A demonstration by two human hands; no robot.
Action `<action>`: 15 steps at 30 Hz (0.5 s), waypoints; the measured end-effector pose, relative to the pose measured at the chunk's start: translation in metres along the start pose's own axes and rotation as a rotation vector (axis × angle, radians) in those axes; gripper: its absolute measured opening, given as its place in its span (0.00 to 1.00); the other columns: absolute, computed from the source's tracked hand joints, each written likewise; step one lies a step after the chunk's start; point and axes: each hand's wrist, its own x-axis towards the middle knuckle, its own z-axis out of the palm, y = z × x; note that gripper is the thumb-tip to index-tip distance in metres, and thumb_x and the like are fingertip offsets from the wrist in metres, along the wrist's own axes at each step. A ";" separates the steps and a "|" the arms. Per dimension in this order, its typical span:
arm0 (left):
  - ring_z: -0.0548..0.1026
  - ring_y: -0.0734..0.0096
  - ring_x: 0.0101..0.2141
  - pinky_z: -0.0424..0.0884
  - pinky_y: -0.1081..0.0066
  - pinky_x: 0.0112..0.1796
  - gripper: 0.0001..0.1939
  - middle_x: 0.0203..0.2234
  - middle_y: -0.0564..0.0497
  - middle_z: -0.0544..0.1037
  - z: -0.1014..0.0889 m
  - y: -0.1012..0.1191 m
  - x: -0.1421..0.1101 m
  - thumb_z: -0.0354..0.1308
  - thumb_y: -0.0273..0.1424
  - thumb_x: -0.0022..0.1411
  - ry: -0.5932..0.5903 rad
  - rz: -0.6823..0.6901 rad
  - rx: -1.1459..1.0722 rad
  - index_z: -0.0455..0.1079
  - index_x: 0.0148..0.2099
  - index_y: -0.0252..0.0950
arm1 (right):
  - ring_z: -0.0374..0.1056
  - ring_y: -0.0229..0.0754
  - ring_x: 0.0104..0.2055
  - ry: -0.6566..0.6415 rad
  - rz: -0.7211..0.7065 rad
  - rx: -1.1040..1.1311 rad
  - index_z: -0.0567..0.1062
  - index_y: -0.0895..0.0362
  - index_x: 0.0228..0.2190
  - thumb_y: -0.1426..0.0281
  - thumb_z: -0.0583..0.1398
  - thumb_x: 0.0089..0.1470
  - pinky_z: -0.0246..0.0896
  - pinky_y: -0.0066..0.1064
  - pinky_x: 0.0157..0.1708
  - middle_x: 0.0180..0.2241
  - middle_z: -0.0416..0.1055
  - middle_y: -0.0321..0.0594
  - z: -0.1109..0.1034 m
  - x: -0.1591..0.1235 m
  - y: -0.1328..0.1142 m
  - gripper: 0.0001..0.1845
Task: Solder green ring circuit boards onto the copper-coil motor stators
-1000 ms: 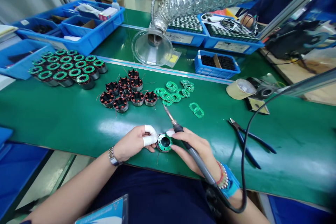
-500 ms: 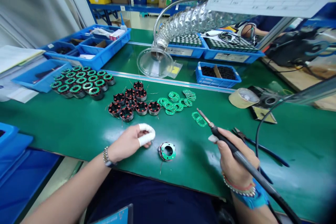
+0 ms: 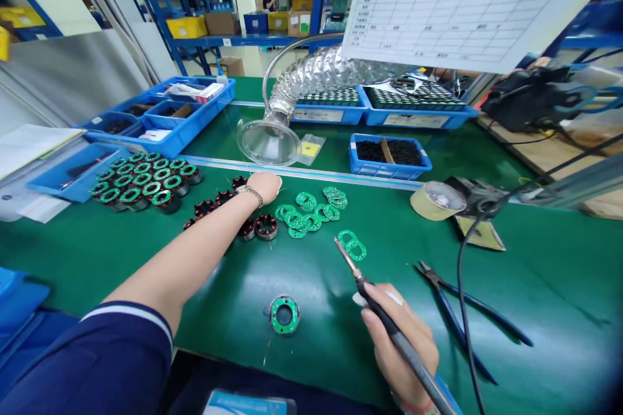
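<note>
My right hand (image 3: 402, 331) is closed around a soldering iron (image 3: 387, 324), its tip pointing up and left close to two green ring-shaped circuit boards (image 3: 351, 245). My left hand (image 3: 264, 188) reaches far forward over the bare motor stators (image 3: 265, 227), just below the fume funnel; its fingers are hidden behind the hand. My left forearm covers part of that stator group. Near the table's front edge lies one stator with a green board on top (image 3: 283, 316), a thin wire sticking out from it. More loose green boards (image 3: 304, 220) lie in a pile right of my left hand.
Stators topped with boards (image 3: 141, 181) stand grouped at left by blue bins (image 3: 180, 133). A fume funnel (image 3: 270, 142) hangs ahead. Nippers (image 3: 452, 292) lie at right, near a tape roll (image 3: 438, 201) and a cable (image 3: 461, 272). A small blue bin (image 3: 389, 172) holds black parts.
My left hand has moved from beside the single stator forward to the bare stators and funnel. My right hand still holds the soldering iron. The camera view has shifted.
</note>
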 end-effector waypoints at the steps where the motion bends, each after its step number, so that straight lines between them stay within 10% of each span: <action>1: 0.74 0.63 0.37 0.67 0.64 0.40 0.08 0.33 0.44 0.77 -0.006 0.006 -0.004 0.55 0.30 0.59 0.004 0.032 -0.027 0.72 0.36 0.30 | 0.69 0.44 0.37 0.000 0.008 0.009 0.71 0.54 0.46 0.75 0.59 0.52 0.67 0.36 0.35 0.36 0.71 0.42 -0.001 0.000 0.001 0.18; 7: 0.73 0.70 0.34 0.66 0.70 0.38 0.12 0.31 0.51 0.77 -0.020 0.033 -0.111 0.51 0.36 0.62 0.108 0.339 -0.276 0.74 0.38 0.39 | 0.67 0.48 0.38 -0.024 -0.088 0.107 0.69 0.53 0.49 0.70 0.59 0.52 0.66 0.40 0.33 0.33 0.71 0.43 -0.007 -0.003 0.005 0.20; 11: 0.71 0.70 0.29 0.67 0.65 0.38 0.06 0.26 0.51 0.76 0.019 0.016 -0.199 0.54 0.29 0.59 0.294 0.401 -0.378 0.72 0.39 0.40 | 0.66 0.46 0.33 -0.153 -0.075 0.207 0.70 0.54 0.48 0.68 0.57 0.53 0.63 0.40 0.30 0.29 0.70 0.43 -0.008 -0.001 -0.004 0.19; 15: 0.70 0.73 0.29 0.63 0.58 0.47 0.11 0.25 0.55 0.73 0.059 0.002 -0.234 0.56 0.22 0.56 0.421 0.354 -0.469 0.68 0.40 0.41 | 0.65 0.43 0.28 -0.209 0.011 0.334 0.73 0.54 0.41 0.73 0.56 0.52 0.62 0.36 0.27 0.25 0.69 0.40 0.001 0.002 -0.025 0.13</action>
